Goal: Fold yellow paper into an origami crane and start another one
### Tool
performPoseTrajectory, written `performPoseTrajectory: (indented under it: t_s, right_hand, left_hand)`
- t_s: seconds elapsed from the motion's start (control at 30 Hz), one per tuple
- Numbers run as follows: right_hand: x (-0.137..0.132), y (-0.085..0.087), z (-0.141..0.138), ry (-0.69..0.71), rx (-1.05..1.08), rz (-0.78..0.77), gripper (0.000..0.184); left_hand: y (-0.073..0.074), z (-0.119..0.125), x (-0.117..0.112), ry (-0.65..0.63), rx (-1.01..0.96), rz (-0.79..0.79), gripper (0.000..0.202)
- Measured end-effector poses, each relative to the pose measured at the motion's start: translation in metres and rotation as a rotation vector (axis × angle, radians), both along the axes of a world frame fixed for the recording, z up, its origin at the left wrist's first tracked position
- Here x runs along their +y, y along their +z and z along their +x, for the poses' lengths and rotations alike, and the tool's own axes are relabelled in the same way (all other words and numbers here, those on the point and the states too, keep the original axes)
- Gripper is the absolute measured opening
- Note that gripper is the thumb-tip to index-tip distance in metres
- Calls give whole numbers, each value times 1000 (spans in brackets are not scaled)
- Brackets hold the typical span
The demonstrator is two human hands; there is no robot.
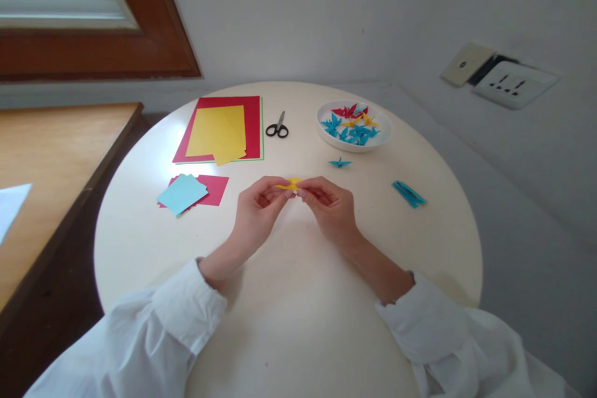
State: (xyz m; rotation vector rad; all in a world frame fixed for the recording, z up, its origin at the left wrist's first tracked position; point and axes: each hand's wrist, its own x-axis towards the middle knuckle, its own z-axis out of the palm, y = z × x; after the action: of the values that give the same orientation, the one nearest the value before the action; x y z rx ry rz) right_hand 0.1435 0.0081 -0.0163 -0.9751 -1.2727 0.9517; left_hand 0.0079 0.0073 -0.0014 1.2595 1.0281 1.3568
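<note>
Between my fingertips, over the middle of the table, is a small yellow origami crane (293, 184) with its wings spread to both sides. My left hand (261, 208) pinches its left side between thumb and fingers. On the other side my right hand (331, 208) pinches it the same way, and the two hands nearly meet. Parts of the crane are hidden by the fingertips. Just beyond my right hand, a blue paper crane (340, 163) rests on the table.
A white dish (353, 148) of red, blue and yellow cranes stands at the back right. Black-handled scissors (278, 129) lie beside yellow paper (217, 130) on red sheets (252, 127). Light-blue squares (183, 194) overlap pink ones (215, 189) at left; folded blue strips (409, 194) lie right.
</note>
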Motion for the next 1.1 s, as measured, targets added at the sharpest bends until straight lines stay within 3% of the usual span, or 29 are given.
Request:
performPoseTrajectory:
  t_s: [0.17, 1.1]
  right_hand:
    - [0, 0, -1, -7, 4, -6, 7]
    - [1, -7, -4, -28, -169, 59, 7]
  left_hand:
    - [-1, -1, 0, 37, 75, 18, 5]
    - [-5, 3, -1, 70, 107, -45, 5]
